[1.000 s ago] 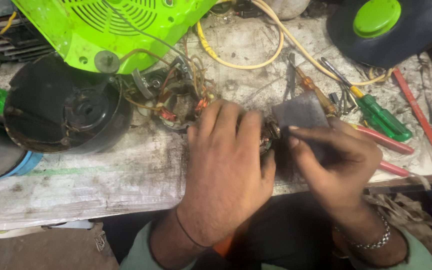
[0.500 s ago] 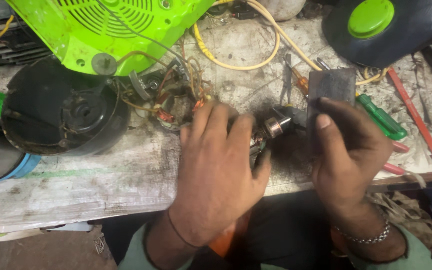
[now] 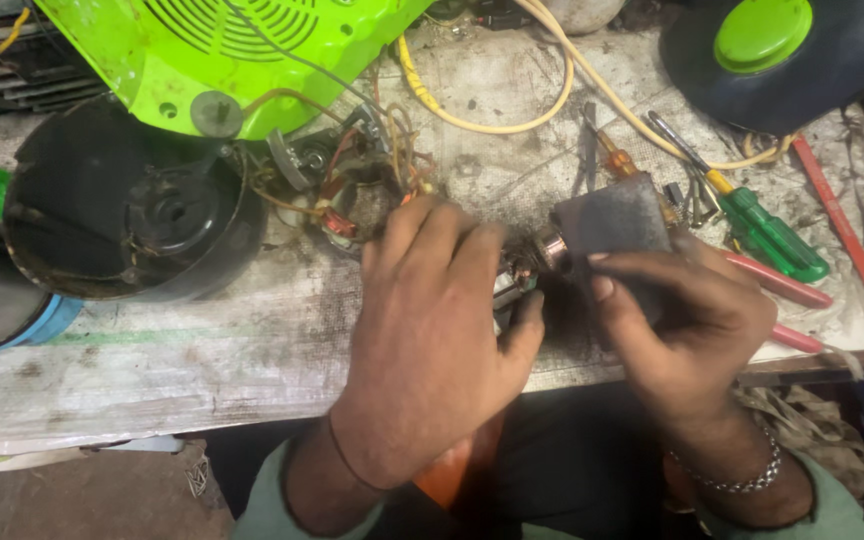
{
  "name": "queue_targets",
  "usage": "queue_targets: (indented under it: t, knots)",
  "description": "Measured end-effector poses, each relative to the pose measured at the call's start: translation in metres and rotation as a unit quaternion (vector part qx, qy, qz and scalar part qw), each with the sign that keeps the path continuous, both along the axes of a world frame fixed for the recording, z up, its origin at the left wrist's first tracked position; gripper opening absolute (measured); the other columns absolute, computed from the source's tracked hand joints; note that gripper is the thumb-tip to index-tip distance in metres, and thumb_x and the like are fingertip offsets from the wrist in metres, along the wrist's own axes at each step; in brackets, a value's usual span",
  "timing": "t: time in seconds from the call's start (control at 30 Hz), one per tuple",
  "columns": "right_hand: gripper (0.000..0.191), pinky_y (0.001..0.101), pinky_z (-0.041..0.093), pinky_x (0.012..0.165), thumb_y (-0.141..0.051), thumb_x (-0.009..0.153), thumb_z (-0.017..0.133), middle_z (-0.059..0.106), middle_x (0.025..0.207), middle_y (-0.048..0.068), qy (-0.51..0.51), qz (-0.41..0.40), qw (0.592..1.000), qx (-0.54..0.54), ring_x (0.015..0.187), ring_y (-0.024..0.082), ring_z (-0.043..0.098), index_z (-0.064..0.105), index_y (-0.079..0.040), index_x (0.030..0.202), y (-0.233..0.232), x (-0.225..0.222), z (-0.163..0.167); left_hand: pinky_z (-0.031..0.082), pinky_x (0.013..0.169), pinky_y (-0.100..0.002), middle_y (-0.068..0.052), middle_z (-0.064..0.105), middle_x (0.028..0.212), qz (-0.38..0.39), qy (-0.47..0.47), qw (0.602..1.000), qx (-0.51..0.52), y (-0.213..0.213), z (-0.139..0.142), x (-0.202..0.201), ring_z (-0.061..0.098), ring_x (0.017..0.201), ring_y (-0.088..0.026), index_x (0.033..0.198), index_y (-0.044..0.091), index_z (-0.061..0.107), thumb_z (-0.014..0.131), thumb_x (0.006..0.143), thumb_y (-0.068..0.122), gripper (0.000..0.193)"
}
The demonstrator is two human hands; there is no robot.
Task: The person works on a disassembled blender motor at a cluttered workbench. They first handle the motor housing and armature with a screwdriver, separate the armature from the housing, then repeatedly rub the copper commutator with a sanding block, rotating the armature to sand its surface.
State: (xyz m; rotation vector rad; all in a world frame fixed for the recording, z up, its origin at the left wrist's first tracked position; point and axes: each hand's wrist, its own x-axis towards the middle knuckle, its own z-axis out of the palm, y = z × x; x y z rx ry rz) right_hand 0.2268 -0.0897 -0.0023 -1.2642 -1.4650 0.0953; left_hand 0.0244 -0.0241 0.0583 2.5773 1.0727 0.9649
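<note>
Left hand (image 3: 432, 330) on motor rotor (image 3: 537, 262), right hand (image 3: 682, 310) pressing grey sandpaper sheet (image 3: 614, 215)

On the workbench (image 3: 202, 350), the left hand (image 3: 432, 340) lay near the front edge, with the right hand (image 3: 682, 320) just to its right. Between them sat a small motor part (image 3: 542, 252), touching a flat pad (image 3: 612, 220) held by the right hand. Far left of the hands stood a round housing (image 3: 132, 215), and behind it a vented cover (image 3: 222, 50). A tangle of wires (image 3: 362, 180) lay just beyond the left hand. Screwdrivers (image 3: 767, 230) lay right of the pad, and a cable (image 3: 482, 115) looped behind it.
</note>
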Motion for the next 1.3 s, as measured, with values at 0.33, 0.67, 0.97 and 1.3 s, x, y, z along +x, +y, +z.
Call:
queue_targets:
  t: [0.33,0.67,0.97,1.3]
  knots:
    - [0.022,0.0179,0.037,0.057,-0.005,0.091,0.080,0.067,0.081,0.002,-0.015,-0.023,0.999,-0.031,0.065,0.006,0.055,0.078,-0.003,0.113,0.0041,-0.0040,0.0009,0.042,0.094,-0.053,-0.017,0.059,0.110,-0.005,-0.006,1.000,0.003,-0.0037,0.0014,0.0055,0.053,0.121,-0.037,0.102,0.001,0.065,0.083,0.075,0.025,0.041]
    - [0.017,0.0185,0.042,0.062,-0.003,0.088,0.078,0.069,0.084,0.003,-0.015,-0.019,1.000,-0.007,0.071,0.007,0.061,0.077,-0.002,0.105,0.0048,-0.0062,0.0020,0.042,0.088,-0.051,-0.016,0.059,0.109,-0.008,-0.023,1.000,-0.015,-0.0028,0.0051,0.0072,0.056,0.112,-0.035,0.101,0.004,0.061,0.084,0.073,0.022,0.040]
    - [0.022,0.0194,0.043,0.060,-0.004,0.086,0.076,0.067,0.081,0.003,-0.031,-0.015,0.999,0.005,0.069,0.007,0.061,0.078,-0.003,0.108,0.0050,-0.0045,0.0011,0.047,0.098,-0.048,-0.019,0.058,0.112,-0.035,-0.065,0.997,0.003,-0.0020,0.0018,0.0057,0.058,0.112,-0.037,0.109,-0.002,0.058,0.082,0.076,0.019,0.045]
    - [0.021,0.0210,0.038,0.058,-0.003,0.083,0.080,0.061,0.079,0.003,-0.060,-0.062,0.996,-0.017,0.064,0.009,0.054,0.079,-0.001,0.104,0.0033,-0.0074,0.0015,0.045,0.089,-0.049,-0.016,0.055,0.102,-0.033,-0.044,0.998,-0.013,0.0006,0.0023,0.0036,0.056,0.105,-0.035,0.100,0.002,0.060,0.081,0.078,0.022,0.036]
